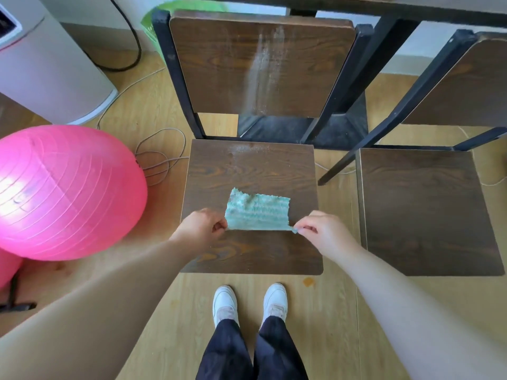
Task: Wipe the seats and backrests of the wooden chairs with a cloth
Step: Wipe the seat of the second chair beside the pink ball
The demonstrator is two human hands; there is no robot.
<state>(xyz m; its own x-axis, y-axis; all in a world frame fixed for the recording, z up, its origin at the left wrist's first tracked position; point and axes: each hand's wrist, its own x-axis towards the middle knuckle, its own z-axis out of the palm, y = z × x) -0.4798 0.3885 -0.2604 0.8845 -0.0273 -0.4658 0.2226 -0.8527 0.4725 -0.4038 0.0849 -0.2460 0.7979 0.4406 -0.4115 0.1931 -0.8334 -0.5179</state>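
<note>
We have the teal microfibre cloth (258,213) pinched at its two near corners, the left hand (201,229) closed on the left corner with thumb and fingers pressed together, the right hand (319,233) closed on the right corner in the same way, so that the near edge is drawn taut between them. The rest of the cloth lies away from us over the seat (251,176) of the nearer wooden chair, roughly at its middle; whether it rests flat on the wood or hangs just above it we cannot tell. From here the work looks barely begun: a band of pale dust sits along the back edge of this seat, and the backrest (219,67) above it carries a broad whitish streak (263,67) running top to bottom right of its centre, neither of which looks wiped. The front half of the seat shows clean grain (though that may be how it lay to begin with, so we would not count it as done). To our right stands a second chair, its seat (428,209) just beside the first and its backrest (472,83) only partly in view; its surface looks dull and even, and we see no sign that the cloth has touched it. By our judgement, both seats and both backrests remain to be wiped, starting with the dusty rear strip and the streak.
</note>
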